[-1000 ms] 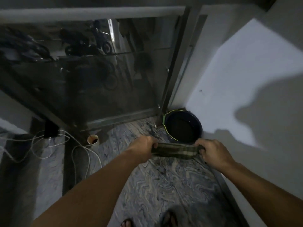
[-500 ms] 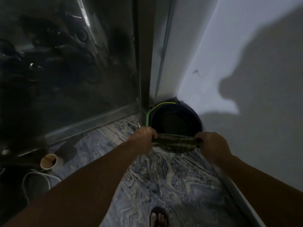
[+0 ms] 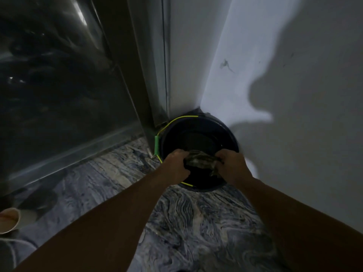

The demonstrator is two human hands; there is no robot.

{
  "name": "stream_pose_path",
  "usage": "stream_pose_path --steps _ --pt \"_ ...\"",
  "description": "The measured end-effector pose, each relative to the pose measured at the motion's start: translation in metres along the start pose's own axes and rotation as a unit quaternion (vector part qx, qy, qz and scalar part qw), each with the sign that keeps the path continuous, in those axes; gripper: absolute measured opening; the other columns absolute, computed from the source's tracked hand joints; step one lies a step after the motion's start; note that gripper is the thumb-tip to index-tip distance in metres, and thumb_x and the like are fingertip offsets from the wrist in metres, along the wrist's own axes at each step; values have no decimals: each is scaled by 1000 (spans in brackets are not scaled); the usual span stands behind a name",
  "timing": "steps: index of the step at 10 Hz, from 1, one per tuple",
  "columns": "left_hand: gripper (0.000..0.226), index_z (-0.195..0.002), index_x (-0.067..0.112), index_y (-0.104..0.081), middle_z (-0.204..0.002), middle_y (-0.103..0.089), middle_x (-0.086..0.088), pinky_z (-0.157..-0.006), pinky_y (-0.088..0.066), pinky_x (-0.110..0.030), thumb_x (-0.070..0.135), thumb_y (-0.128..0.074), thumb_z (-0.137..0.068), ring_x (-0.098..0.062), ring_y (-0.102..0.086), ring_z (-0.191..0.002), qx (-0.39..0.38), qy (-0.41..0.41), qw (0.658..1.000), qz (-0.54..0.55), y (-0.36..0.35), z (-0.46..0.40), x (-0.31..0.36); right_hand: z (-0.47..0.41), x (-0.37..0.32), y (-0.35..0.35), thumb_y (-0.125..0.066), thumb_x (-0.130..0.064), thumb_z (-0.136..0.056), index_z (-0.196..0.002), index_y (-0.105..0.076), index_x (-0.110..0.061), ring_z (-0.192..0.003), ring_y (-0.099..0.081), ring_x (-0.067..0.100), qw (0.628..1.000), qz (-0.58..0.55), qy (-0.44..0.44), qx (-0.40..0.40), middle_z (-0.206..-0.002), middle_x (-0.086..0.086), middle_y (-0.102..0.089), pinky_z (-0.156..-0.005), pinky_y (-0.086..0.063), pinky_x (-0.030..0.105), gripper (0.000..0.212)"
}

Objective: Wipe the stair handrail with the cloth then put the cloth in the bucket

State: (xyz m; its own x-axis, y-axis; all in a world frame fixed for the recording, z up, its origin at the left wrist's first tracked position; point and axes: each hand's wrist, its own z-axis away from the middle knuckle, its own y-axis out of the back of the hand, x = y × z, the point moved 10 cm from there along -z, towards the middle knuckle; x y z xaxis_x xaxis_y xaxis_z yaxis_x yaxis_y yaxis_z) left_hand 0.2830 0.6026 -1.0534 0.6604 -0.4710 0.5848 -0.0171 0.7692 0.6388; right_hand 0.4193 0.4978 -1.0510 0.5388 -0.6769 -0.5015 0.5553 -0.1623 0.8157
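Both hands are seen closed around a bunched cloth (image 3: 199, 160) held over the open mouth of a dark bucket (image 3: 231, 138). One end of the cloth is gripped by the left hand (image 3: 176, 166), fingers curled under and knuckles up, at about 9 o'clock of the cloth. The other end is clamped by the right hand (image 3: 230, 166) at about 3 o'clock, with a corner of fabric seen hanging below its thumb. The cloth is striped and crumpled, and is stretched only loosely between the two fists; whether it touches the bucket's inside cannot be told, since the interior is too dark.

The bucket is set on the marbled floor (image 3: 196, 222) in a corner, with the white wall (image 3: 294, 95) at its 3 o'clock and a metal post (image 3: 149, 75) at its 11 o'clock. A yellow-green handle (image 3: 156, 146) is seen lying along the bucket's rim at 9 o'clock. A dark glass panel (image 3: 59, 95) is seen at 9 o'clock of the post. A paper cup (image 3: 9, 220), tipped on its side, is seen at the frame's 8 o'clock edge, well apart from the bucket.
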Motion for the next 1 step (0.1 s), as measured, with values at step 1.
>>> stream_pose_path --steps 1 --pt "57 -134 6 -47 -144 -42 -15 -107 -36 -32 12 -68 -82 -30 -42 -132 2 15 1000 23 -1 15 -3 14 4 -12 -57 -19 -80 -96 -68 -15 -89 -66 33 999 14 0 -30 -95 12 -71 -74 -52 32 20"
